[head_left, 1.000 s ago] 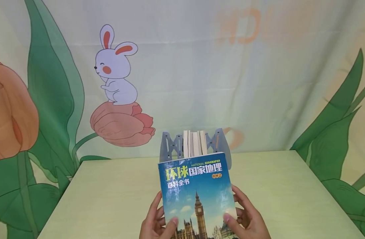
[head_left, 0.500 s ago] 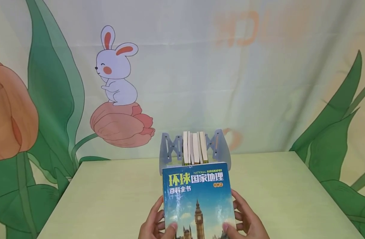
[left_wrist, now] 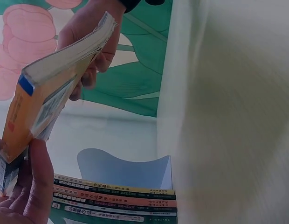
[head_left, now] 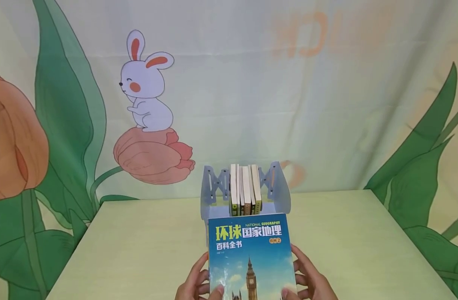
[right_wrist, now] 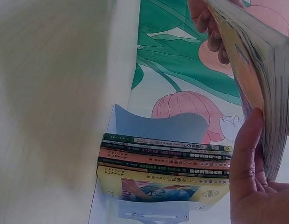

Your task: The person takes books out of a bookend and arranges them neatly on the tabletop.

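Observation:
A blue-covered National Geographic book [head_left: 251, 246] with a clock tower on its front is held up by both hands at the bottom of the head view. My left hand [head_left: 194, 282] grips its left edge, thumb on the cover and fingers behind. On the opposite edge, my right hand [head_left: 312, 280] holds it the same way. The right wrist view shows the book's page edges [right_wrist: 277, 93] and my right thumb pressed along it. From the left wrist, the orange back cover [left_wrist: 28, 109] is visible, with the book above the tabletop.
Behind the held book stands a blue-grey folding bookend [head_left: 283, 193] with crossed links. Several upright books [head_left: 245, 187] fill its middle, spines facing me. The pale table [head_left: 138, 246] ends against a printed curtain [head_left: 326, 104] with a rabbit and tulips.
Both hands have lowered the book a little toward the bottom of the head view and slightly right. The lower spines of the books in the bookend have come into sight.

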Demonstrator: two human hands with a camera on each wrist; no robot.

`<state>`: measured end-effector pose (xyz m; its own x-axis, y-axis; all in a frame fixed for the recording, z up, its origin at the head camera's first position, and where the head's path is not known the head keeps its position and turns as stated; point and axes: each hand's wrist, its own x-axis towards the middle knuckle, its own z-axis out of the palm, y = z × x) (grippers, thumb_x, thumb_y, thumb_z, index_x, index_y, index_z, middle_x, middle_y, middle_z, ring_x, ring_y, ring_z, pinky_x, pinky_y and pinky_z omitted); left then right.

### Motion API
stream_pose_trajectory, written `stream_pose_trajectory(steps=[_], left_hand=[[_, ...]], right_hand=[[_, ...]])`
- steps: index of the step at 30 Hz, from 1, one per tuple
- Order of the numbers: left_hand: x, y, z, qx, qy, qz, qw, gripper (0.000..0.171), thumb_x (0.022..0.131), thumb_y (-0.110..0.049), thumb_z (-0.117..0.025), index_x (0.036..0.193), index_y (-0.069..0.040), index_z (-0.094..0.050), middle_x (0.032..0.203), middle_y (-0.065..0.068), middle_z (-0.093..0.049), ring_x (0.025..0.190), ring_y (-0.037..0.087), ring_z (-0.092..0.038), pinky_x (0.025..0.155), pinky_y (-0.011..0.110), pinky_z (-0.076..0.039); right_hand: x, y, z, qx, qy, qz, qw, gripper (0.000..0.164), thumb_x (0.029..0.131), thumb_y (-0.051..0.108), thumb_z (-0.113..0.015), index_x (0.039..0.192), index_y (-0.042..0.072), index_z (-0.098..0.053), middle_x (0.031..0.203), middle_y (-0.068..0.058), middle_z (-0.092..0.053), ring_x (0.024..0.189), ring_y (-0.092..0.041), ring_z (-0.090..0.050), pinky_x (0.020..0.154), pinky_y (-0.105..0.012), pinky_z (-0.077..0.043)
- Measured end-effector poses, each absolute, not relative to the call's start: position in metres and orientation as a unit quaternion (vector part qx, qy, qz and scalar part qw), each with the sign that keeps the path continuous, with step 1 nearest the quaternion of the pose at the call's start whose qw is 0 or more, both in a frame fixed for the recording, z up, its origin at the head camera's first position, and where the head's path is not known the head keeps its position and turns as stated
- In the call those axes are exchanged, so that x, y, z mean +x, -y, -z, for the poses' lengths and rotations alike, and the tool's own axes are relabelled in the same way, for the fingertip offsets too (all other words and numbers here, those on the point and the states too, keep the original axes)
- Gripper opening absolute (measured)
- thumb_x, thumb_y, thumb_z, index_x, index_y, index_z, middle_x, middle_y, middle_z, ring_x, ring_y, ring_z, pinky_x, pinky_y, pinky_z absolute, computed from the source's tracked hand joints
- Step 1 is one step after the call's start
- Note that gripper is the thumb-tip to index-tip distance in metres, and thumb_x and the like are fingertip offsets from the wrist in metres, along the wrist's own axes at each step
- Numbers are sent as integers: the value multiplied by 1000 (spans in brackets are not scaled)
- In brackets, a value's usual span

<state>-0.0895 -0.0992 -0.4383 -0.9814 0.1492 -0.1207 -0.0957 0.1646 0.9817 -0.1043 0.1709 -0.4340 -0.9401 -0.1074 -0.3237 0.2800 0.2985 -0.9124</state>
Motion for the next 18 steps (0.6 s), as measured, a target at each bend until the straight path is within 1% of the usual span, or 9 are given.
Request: stream_pose_trajectory(steps=[4,9,11,18], left_hand=[[-90,101,443,21,-755,-646,106,82,92,-30,-67,153,0,-21,114,20,-69,87,24,-74,71,33,-59],[-89,104,449,17,-752,-647,126,88,89,-35,-70,152,3,-21,105,16,-71,84,25,-74,75,40,-60],[-90,105,451,17,-752,-646,134,90,89,-37,-71,151,5,-22,101,14,-71,83,25,-74,75,42,-60],[-92,104,457,7,-765,-627,145,89,87,-37,-72,149,6,-25,86,5,-67,78,20,-71,74,37,-59]], right_hand=[[-104,-175,439,33,-788,590,176,104,82,39,-79,158,14,-13,109,-11,-58,89,-21,-65,79,-37,-57],[-104,-181,446,4,-783,591,195,109,81,44,-78,158,9,-9,102,-10,-61,83,-22,-65,77,-36,-57],[-105,-183,449,1,-783,590,199,110,80,44,-78,158,8,-9,100,-9,-61,80,-22,-65,76,-36,-57],[-108,-188,459,-7,-782,588,209,111,80,42,-79,157,5,-9,97,-8,-60,76,-21,-63,71,-35,-54]])
